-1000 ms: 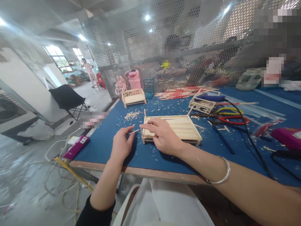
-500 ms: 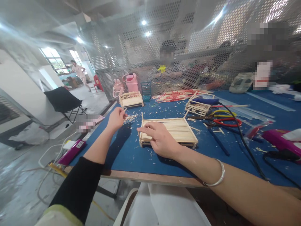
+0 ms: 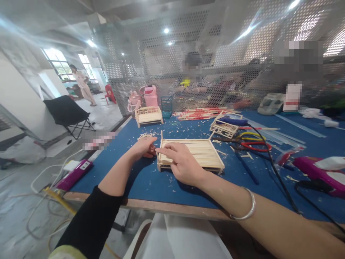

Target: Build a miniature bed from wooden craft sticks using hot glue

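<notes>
A miniature bed frame point(image 3: 199, 153) built of pale wooden sticks lies in front of me, with a slatted top and thin posts rising at its back corners. My right hand point(image 3: 185, 165) lies over its left front part, index finger stretched to the left corner and the other fingers curled on the frame; the thumb is mostly hidden. Just left of that corner, my left hand point(image 3: 144, 148) has its fingers curled together near the right fingertip. Whatever is between the left fingertips is too small to make out. Wood scraps point(image 3: 147, 136) lie behind the left hand.
A stick-built bench point(image 3: 149, 117) stands at the back left, and another small stick piece point(image 3: 225, 128) lies under a blue-handled tool point(image 3: 233, 121). Red-and-pale sticks point(image 3: 199, 113), pliers point(image 3: 256, 145), cables and a purple power strip point(image 3: 74, 175) surround the work. People are beyond the mesh.
My left hand has moved right and toward me, from the scraps to the frame's left corner. A small stick end showed in its fingers before. The right hand stays on the frame.
</notes>
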`<state>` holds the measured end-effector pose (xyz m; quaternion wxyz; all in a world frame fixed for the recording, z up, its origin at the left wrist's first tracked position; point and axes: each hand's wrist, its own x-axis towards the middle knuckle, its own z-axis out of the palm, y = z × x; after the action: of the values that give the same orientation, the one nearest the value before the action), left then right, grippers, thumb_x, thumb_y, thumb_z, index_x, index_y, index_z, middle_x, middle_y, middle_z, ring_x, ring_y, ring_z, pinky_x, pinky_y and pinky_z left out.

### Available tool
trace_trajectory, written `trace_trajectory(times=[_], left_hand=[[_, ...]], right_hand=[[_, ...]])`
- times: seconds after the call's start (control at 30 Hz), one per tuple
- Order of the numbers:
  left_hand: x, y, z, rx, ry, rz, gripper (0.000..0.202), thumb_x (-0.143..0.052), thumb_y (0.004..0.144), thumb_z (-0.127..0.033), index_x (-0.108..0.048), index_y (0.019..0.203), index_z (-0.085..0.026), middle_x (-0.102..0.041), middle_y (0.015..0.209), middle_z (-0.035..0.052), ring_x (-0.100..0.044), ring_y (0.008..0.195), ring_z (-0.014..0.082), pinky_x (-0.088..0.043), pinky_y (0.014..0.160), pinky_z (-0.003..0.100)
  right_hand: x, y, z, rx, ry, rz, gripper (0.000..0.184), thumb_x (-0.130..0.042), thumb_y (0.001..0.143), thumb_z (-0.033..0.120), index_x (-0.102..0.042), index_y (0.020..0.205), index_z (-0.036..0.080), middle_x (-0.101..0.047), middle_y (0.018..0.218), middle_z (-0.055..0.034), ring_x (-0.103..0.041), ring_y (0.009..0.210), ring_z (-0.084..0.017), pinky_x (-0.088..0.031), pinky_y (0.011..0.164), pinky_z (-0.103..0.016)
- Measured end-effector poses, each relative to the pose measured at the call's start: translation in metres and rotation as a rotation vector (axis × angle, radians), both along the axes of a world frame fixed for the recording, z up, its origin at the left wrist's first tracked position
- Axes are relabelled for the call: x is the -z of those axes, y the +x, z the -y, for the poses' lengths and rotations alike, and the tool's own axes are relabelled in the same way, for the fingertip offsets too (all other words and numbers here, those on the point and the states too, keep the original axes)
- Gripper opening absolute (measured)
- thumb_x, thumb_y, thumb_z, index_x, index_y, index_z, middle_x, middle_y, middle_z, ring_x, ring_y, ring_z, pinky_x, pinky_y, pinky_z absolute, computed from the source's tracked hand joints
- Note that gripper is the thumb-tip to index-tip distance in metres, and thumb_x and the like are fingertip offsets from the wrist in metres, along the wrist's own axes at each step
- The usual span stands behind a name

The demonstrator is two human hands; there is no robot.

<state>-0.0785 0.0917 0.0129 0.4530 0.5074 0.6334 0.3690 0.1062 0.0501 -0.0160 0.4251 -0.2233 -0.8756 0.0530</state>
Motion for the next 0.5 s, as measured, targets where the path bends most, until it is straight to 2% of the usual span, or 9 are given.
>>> trace_trajectory(times=[0.17,0.33,0.4,0.5], left_hand=[[0.0018,0.0048,0.0060,0.106,-0.034,0.046,0.033,-0.072,0.059,-0.045,-0.057,0.065,-0.016,-0.057,0.056,-0.0022,-0.053,0.052,0.0106,-0.044,0.053,0.023],[0.0039,0.0063,0.0060,0.150,-0.042,0.077,0.036,-0.075,0.054,-0.046,-0.057,0.060,-0.015,-0.057,0.054,-0.0019,-0.052,0.049,0.0094,-0.041,0.050,0.022],[0.0045,0.0071,0.0061,0.153,-0.051,0.086,0.036,-0.077,0.052,-0.044,-0.055,0.059,-0.015,-0.059,0.054,-0.0012,-0.053,0.049,0.0095,-0.042,0.050,0.022],[0.0051,0.0099,0.0067,0.138,-0.056,0.103,0.036,-0.080,0.047,-0.039,-0.055,0.059,-0.015,-0.060,0.054,-0.0010,-0.054,0.047,0.0097,-0.042,0.048,0.022]], right_hand=[[0.0002,0.0005,0.0003,-0.010,0.000,-0.008,0.054,-0.040,0.069,0.002,-0.061,0.117,0.016,-0.061,0.109,-0.0120,-0.053,0.101,-0.022,-0.042,0.090,-0.041],[0.0010,0.0008,0.0022,-0.011,0.004,0.005,0.057,-0.041,0.068,0.002,-0.058,0.120,0.016,-0.059,0.116,-0.0132,-0.051,0.108,-0.025,-0.041,0.093,-0.045],[0.0016,0.0005,0.0038,-0.009,-0.003,0.001,0.062,-0.041,0.068,0.002,-0.051,0.127,0.017,-0.059,0.119,-0.0128,-0.050,0.111,-0.025,-0.040,0.095,-0.045],[0.0023,0.0005,0.0047,0.009,-0.011,-0.043,0.073,-0.041,0.068,0.002,-0.034,0.139,0.018,-0.057,0.121,-0.0134,-0.050,0.112,-0.025,-0.041,0.094,-0.045]])
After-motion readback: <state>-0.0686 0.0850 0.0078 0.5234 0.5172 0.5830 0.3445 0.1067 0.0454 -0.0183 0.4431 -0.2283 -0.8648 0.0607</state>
